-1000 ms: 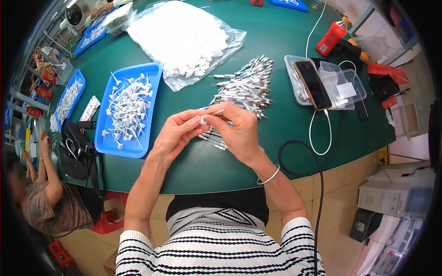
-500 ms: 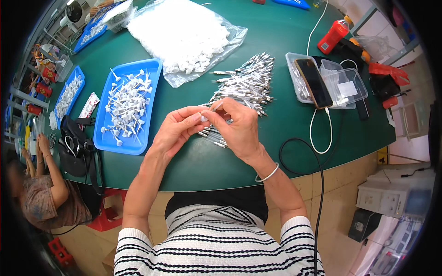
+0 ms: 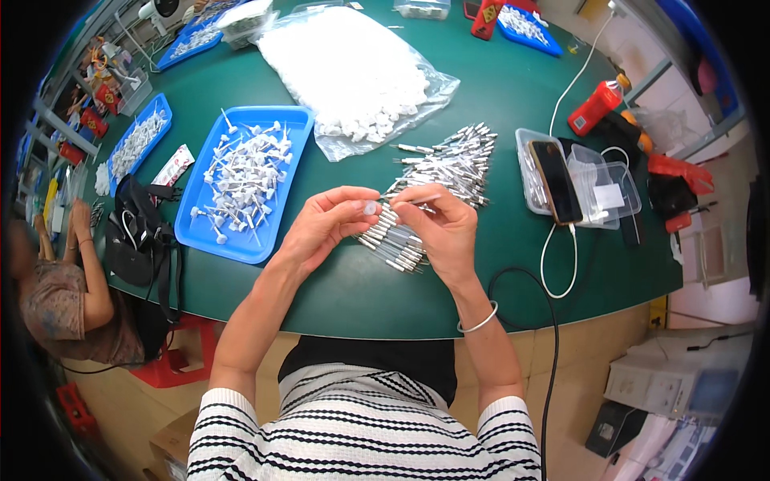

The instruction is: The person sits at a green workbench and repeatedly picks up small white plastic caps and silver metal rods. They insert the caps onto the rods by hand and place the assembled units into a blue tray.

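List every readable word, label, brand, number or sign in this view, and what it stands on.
No wording is clear enough to quote.
Red bottle, right side: pale label patch, too small to read.
White-and-red packet near the black bag: print too small to read.
Red container, far left: yellow-and-dark mark, too blurred.
White slip, right side: no print discernible.

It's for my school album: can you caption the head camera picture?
Left hand holding a white piece, right hand a thin rod, green table below.
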